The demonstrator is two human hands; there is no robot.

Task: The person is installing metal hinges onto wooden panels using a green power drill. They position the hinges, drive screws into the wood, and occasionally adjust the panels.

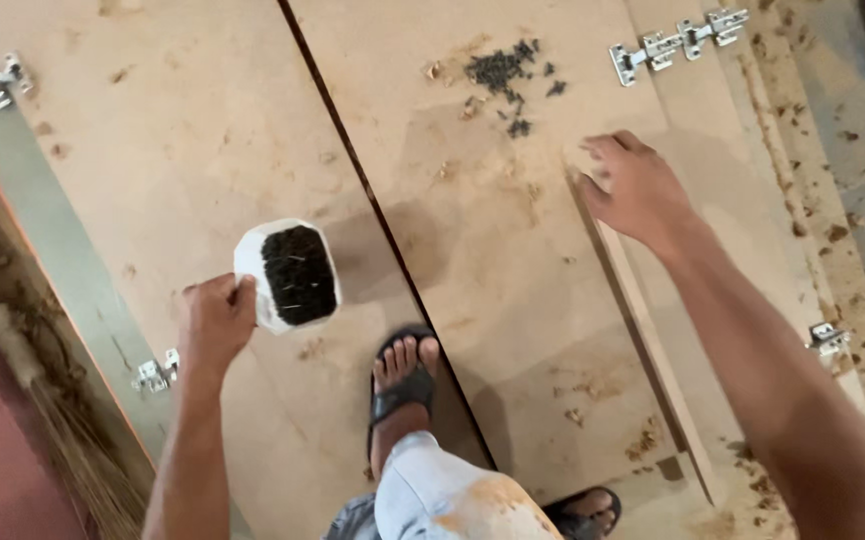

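The left hand [215, 322] is gripping the rim of a small white plastic tub full of dark screws [288, 275], its fingers curled closed on the tub's left edge and holding it above a large pale brown fibreboard panel [183, 150]. The right hand [635, 186] is reaching out with fingers spread open and holding nothing, its fingertips resting at the top end of a narrow wooden strip [643, 340] that is lying on a second fibreboard panel [483, 260]. A loose heap of small black screws [505, 75] is lying on that second panel, just beyond the right hand. 3 silver cabinet hinges in a row [680, 42] are sitting near the heap. A sandalled foot [405, 378] is standing across the dark gap between the 2 panels.
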